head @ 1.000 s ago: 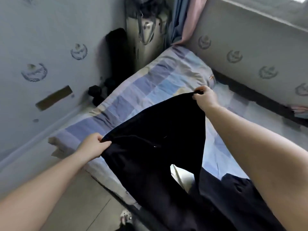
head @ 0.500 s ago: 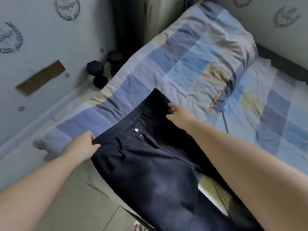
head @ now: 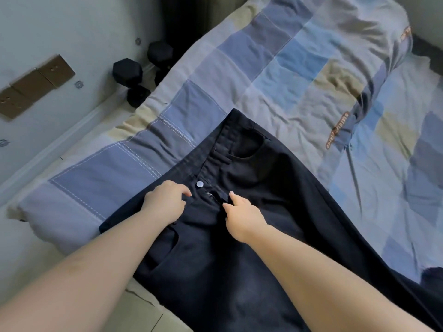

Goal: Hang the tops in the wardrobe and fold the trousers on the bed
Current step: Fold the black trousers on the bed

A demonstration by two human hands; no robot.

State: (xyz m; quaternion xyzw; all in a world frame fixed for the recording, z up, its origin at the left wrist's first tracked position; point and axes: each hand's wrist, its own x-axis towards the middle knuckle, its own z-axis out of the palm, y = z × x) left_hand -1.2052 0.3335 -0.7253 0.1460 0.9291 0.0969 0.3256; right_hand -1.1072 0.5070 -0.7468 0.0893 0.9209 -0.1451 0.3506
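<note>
trousers [head: 239, 236] now flat on the bed [head: 287, 68], front up; both hands moved in from the waistband ends to the fly, left hand [head: 165, 204] fingers curled on the cloth beside the button [head: 199, 184]; right hand [head: 242, 212] pinching the zip flap

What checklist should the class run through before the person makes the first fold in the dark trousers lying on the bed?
1. Dark denim trousers lie front up on the patchwork blue quilt: ok.
2. Waistband spread flat: ok.
3. Silver waist button fastened: cannot tell.
4. Zip closed: not ok, its teeth show at the top.
5. Legs fully on the bed: not ok, the cloth hangs over the near edge.
6. Both hands at the fly: ok, left hand beside the button, right hand at the zip.
</note>
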